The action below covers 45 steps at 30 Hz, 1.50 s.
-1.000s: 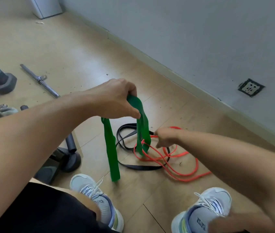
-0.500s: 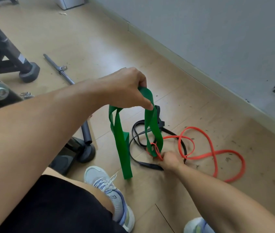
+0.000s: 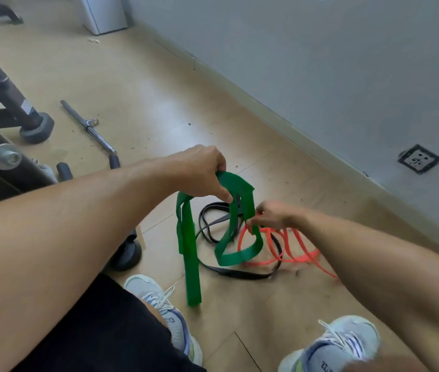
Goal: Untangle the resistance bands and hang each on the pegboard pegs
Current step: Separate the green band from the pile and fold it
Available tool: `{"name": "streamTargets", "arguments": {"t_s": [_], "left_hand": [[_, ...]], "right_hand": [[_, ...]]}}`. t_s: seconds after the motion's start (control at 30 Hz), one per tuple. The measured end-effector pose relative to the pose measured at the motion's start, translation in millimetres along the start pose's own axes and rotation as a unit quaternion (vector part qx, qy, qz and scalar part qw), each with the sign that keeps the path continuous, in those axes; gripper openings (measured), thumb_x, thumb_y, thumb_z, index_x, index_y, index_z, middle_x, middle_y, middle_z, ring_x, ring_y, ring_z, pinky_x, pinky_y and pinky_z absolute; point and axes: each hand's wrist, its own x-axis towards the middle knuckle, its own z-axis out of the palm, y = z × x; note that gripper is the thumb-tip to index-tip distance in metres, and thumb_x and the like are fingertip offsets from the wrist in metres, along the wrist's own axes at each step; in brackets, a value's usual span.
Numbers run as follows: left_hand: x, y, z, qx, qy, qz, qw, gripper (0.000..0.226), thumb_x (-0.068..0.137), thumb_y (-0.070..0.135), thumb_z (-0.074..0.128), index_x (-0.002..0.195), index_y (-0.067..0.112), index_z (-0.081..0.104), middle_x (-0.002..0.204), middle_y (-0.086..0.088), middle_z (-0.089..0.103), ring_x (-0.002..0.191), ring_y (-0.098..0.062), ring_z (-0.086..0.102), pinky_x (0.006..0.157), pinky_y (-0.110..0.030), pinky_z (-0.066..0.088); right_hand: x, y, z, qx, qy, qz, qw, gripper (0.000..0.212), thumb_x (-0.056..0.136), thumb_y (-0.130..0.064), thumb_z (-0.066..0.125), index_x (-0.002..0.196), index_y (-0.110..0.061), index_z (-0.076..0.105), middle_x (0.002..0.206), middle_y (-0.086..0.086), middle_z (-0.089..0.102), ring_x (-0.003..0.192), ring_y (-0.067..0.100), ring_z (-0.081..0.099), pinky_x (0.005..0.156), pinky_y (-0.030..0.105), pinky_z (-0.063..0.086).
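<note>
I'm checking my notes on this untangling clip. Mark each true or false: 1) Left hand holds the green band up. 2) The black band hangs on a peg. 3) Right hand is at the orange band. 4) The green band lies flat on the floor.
1) True: the left hand grips the green band.
2) False: the black band lies on the floor; no peg shows.
3) True: the right hand pinches the orange band.
4) False: it is held up, drooping down.
</note>
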Motion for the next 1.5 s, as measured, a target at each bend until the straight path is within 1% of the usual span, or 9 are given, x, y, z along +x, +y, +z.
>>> {"name": "streamTargets", "arguments": {"t_s": [0.23,0.37,0.57,0.7,0.93,1.1,1.23,1.3,1.5], "left_hand": [[6,-2,16,0.038,0.001,-0.018,0.999,0.035,0.076,0.05,0.082,0.085,0.023,0.061,0.079,0.002,0.062,0.069,-0.013,0.057,0.057,-0.028,0.043],[5,-1,12,0.016,0.023,-0.029,0.999,0.033,0.08,0.048,0.08,0.085,0.022,0.06,0.081,0.0,0.062,0.07,-0.015,0.057,0.06,-0.03,0.046],[1,5,4,-0.002,0.018,-0.03,0.999,0.039,0.073,0.042,0.088,0.092,0.018,0.064,0.083,0.001,0.063,0.07,-0.014,0.058,0.055,-0.027,0.042],[2,6,2,-0.01,0.026,-0.04,0.999,0.032,0.076,0.04,0.084,0.088,0.016,0.067,0.083,-0.004,0.066,0.069,-0.019,0.059,0.057,-0.029,0.047],[1,6,-4,-0.013,0.069,-0.049,0.996,0.031,0.083,0.042,0.077,0.074,0.015,0.064,0.071,-0.003,0.062,0.058,-0.018,0.054,0.049,-0.026,0.038],[-1,-2,-9,-0.015,0.094,-0.064,0.993,0.032,0.082,0.044,0.078,0.084,0.014,0.067,0.078,-0.005,0.066,0.064,-0.021,0.061,0.052,-0.027,0.044],[-2,-1,-10,-0.021,0.093,-0.02,0.995,0.029,0.085,0.044,0.076,0.09,0.016,0.07,0.081,-0.002,0.068,0.072,-0.023,0.067,0.058,-0.032,0.052],[-3,5,-10,-0.016,0.093,0.016,0.995,0.027,0.087,0.043,0.074,0.094,0.017,0.07,0.081,0.0,0.067,0.072,-0.021,0.066,0.058,-0.029,0.051],[-9,28,-12,-0.043,0.098,0.134,0.985,0.036,0.089,0.043,0.073,0.116,0.023,0.059,0.088,0.006,0.07,0.072,-0.005,0.062,0.064,-0.024,0.049]], "right_hand": [[-99,-21,-142,0.037,0.182,-0.12,0.975,0.038,0.098,-0.051,0.062,0.085,-0.016,0.07,0.074,0.002,0.067,0.067,0.013,0.058,0.064,0.031,0.046],[-142,-16,-170,0.172,0.315,-0.209,0.91,0.029,0.099,-0.033,0.067,0.081,-0.01,0.07,0.059,-0.009,0.061,0.058,0.011,0.055,0.067,0.034,0.05],[-163,-8,-168,0.322,0.341,-0.265,0.842,0.026,0.095,-0.028,0.064,0.069,-0.022,0.066,0.06,-0.003,0.051,0.059,0.019,0.046,0.065,0.039,0.048],[-161,8,-176,0.298,0.36,-0.225,0.855,0.029,0.087,-0.028,0.063,0.069,-0.005,0.059,0.051,-0.008,0.047,0.051,0.014,0.043,0.06,0.036,0.043],[-141,67,-168,0.166,0.281,-0.078,0.942,0.033,0.095,-0.015,0.062,0.064,-0.007,0.055,0.055,0.004,0.041,0.051,0.016,0.036,0.056,0.031,0.033],[-137,100,-170,0.065,0.277,0.016,0.958,0.035,0.092,-0.029,0.066,0.066,-0.011,0.053,0.059,0.004,0.046,0.057,0.022,0.041,0.06,0.033,0.034],[-129,94,-149,-0.077,0.142,0.098,0.982,0.031,0.092,-0.048,0.072,0.106,-0.02,0.071,0.11,0.002,0.072,0.094,0.022,0.066,0.073,0.026,0.045],[-120,79,-137,-0.097,0.141,0.051,0.984,0.055,0.087,-0.047,0.078,0.134,-0.023,0.063,0.137,0.001,0.065,0.122,0.02,0.062,0.092,0.022,0.042],[-113,-16,-107,0.016,0.137,-0.18,0.974,0.095,0.074,-0.054,0.087,0.155,-0.04,0.04,0.15,-0.019,0.049,0.13,-0.001,0.046,0.112,0.023,0.036]]}}
